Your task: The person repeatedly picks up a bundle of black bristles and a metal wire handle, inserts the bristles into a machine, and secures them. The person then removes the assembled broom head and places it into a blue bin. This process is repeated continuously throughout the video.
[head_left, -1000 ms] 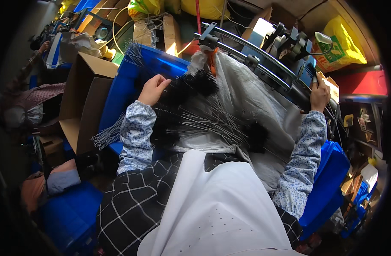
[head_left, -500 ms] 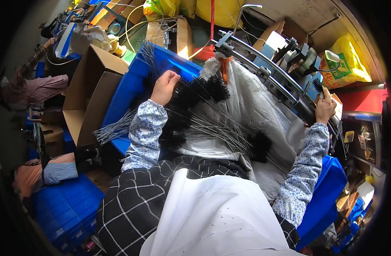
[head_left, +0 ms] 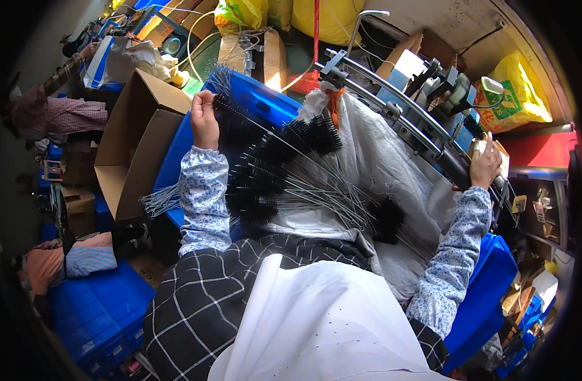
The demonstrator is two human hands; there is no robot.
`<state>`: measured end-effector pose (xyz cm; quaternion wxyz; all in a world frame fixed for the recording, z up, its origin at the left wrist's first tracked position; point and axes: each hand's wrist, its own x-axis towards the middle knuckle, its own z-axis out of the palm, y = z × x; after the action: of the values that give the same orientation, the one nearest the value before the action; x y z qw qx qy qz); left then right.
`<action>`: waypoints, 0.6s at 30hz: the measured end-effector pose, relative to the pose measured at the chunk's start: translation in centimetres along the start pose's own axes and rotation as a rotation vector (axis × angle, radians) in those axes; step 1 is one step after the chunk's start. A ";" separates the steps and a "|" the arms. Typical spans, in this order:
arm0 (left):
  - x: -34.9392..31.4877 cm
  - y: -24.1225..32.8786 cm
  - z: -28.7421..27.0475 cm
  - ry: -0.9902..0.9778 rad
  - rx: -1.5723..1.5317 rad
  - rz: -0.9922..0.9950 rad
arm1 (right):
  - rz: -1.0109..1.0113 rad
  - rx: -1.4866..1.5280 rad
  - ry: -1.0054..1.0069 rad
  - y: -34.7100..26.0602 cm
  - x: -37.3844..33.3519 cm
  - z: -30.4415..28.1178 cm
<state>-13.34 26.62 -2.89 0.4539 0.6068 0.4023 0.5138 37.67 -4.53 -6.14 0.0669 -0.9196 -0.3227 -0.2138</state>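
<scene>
My left hand (head_left: 205,124) is closed in a pinch on the tip of a wire brush (head_left: 237,111) with black bristles. Its bare wire stem slants down to the right, over a heap of similar brushes (head_left: 259,171). These lie on a white woven sack (head_left: 392,152) across my lap, with bundled wire stems showing. At the right end of a metal machine (head_left: 399,101), my right hand (head_left: 485,165) has its fingers closed at the base of a short black brush head (head_left: 474,127). The palm side of this hand is hidden.
A blue crate (head_left: 176,149) stands left of the heap, with an open cardboard box (head_left: 129,146) beside it. Another blue bin (head_left: 481,298) sits below my right arm. Yellow bags (head_left: 513,92) lie behind the machine. Two other people (head_left: 68,117) are at the left.
My left hand has moved left from the heap, drawing a brush with it. My right hand has stayed by the machine, its fingers shifting slightly.
</scene>
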 end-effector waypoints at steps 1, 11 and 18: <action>0.1 1.0 0.0 0.036 -0.020 0.001 | 0.061 -0.051 -0.052 0.2 -0.4 -0.1; 1.3 10.0 0.6 0.320 -0.214 0.217 | 0.213 0.337 -0.115 0.0 -1.0 -0.6; -1.0 12.0 0.8 0.265 1.022 0.873 | 0.180 0.281 -0.037 -2.3 0.0 -0.1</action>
<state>-12.45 22.45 8.34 -0.1911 0.7835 0.3651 0.4650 36.25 -2.78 -6.12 0.2078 -0.9302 -0.2667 -0.1426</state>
